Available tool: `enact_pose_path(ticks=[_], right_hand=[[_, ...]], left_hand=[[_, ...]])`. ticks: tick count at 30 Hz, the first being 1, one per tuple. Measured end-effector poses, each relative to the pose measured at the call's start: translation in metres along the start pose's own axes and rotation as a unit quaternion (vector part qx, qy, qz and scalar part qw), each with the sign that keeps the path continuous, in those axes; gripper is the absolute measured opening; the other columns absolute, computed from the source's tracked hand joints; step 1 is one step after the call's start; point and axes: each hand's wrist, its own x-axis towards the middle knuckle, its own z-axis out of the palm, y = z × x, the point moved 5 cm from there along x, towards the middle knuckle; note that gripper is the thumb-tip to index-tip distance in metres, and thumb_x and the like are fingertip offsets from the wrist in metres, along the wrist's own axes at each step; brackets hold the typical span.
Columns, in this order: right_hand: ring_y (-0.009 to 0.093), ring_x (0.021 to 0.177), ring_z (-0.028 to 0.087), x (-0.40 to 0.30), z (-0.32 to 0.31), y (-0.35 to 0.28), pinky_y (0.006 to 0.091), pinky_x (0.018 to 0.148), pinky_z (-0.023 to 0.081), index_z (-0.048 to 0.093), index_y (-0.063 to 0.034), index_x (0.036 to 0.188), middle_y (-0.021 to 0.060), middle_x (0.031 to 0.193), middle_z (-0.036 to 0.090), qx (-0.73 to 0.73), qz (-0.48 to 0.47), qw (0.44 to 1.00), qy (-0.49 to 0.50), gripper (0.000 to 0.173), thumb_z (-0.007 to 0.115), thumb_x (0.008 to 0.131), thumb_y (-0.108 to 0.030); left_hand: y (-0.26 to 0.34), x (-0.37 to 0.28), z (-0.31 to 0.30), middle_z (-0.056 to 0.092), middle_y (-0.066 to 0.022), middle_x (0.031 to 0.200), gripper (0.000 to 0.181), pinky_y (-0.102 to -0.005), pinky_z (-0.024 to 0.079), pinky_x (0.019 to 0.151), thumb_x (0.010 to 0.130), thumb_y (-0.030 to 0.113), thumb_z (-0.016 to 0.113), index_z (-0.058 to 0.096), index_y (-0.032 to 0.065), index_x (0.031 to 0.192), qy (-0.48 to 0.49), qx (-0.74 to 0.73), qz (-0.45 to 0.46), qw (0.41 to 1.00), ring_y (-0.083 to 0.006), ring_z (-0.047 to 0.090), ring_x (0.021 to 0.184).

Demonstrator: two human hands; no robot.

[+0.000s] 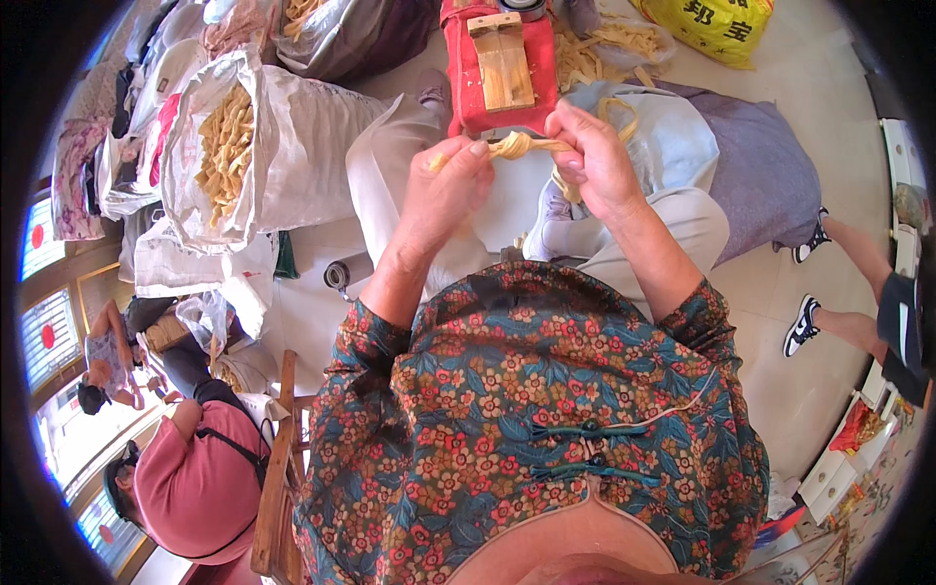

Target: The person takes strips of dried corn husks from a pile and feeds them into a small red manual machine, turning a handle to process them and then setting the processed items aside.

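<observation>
A pale yellow strip with a knot (516, 145) in it stretches between my two hands, above my lap. My left hand (452, 186) grips one end, thumb on top. My right hand (596, 157) pinches the other end, and a loose loop of the strip (619, 117) hangs beside it. The strip's exact material cannot be told. Just beyond the hands stands a bench covered in red cloth (468, 80), with a wooden block (504, 73) on it.
To the left, a white woven sack (314, 150) gapes open on many knotted yellow pieces (227, 157). A grey-blue cloth (760, 161) lies to the right. A metal flask (347, 272) rests on the floor. Seated people (197, 482) are at lower left; someone's legs (848, 285) show at right.
</observation>
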Motion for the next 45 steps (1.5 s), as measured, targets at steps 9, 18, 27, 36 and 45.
enact_pose_path(ticks=[9, 18, 27, 36, 45], right_hand=[[0.003, 0.056, 0.045, 0.0, 0.013, 0.017, 0.0204, 0.05, 0.037, 0.055, -0.0048, 0.082, -0.0043, 0.063, 0.051, -0.287, -0.105, 0.95, -0.071, 0.014, 0.061, 0.089, -0.015], [0.013, 0.053, 0.047, -0.006, 0.007, 0.038, 0.032, 0.051, 0.039, 0.056, 0.001, 0.075, 0.0086, 0.057, 0.052, -0.428, -0.053, 0.898, -0.094, 0.029, 0.06, 0.088, -0.025], [0.019, 0.055, 0.049, -0.012, 0.042, 0.002, 0.034, 0.056, 0.041, 0.057, 0.0017, 0.076, 0.0139, 0.061, 0.053, -0.388, -0.145, 0.909, -0.055, 0.02, 0.058, 0.085, -0.015], [0.01, 0.053, 0.045, 0.039, -0.004, -0.034, 0.0278, 0.05, 0.038, 0.063, -0.0012, 0.078, 0.0036, 0.057, 0.052, -0.454, -0.208, 0.865, 0.042, 0.026, 0.063, 0.086, -0.025], [0.006, 0.058, 0.04, 0.07, 0.0, -0.042, 0.0249, 0.052, 0.036, 0.059, 0.0007, 0.076, -0.0019, 0.059, 0.046, -0.429, -0.235, 0.871, 0.043, 0.022, 0.06, 0.088, -0.018]], left_hand=[[0.028, -0.013, 0.017, 0.065, -0.0106, 0.101, 0.032, -0.0386, 0.05, 0.075, 0.081, 0.019, 0.066, 0.061, 0.0133, 0.112, 0.023, 0.566, 0.268, 0.78, -0.0297, 0.062, 0.091], [-0.016, 0.002, 0.009, 0.06, -0.0054, 0.094, 0.023, -0.0394, 0.05, 0.064, 0.076, 0.013, 0.062, 0.059, 0.0117, 0.099, -0.023, 0.622, 0.25, 0.742, -0.0277, 0.062, 0.08], [-0.009, 0.038, -0.006, 0.058, -0.0035, 0.076, 0.018, -0.0347, 0.046, 0.055, 0.069, 0.013, 0.063, 0.057, 0.0128, 0.086, 0.005, 0.593, 0.404, 0.696, -0.0245, 0.059, 0.069], [-0.011, 0.074, -0.013, 0.054, 0.0032, 0.07, 0.02, -0.0174, 0.038, 0.049, 0.093, 0.019, 0.056, 0.057, 0.0081, 0.11, -0.026, 0.042, 0.001, 0.999, -0.0044, 0.049, 0.057], [0.002, 0.104, -0.023, 0.056, 0.0012, 0.068, 0.019, -0.0218, 0.043, 0.052, 0.092, 0.022, 0.057, 0.061, 0.0049, 0.099, 0.057, 0.243, 0.093, 0.964, -0.0061, 0.052, 0.058]])
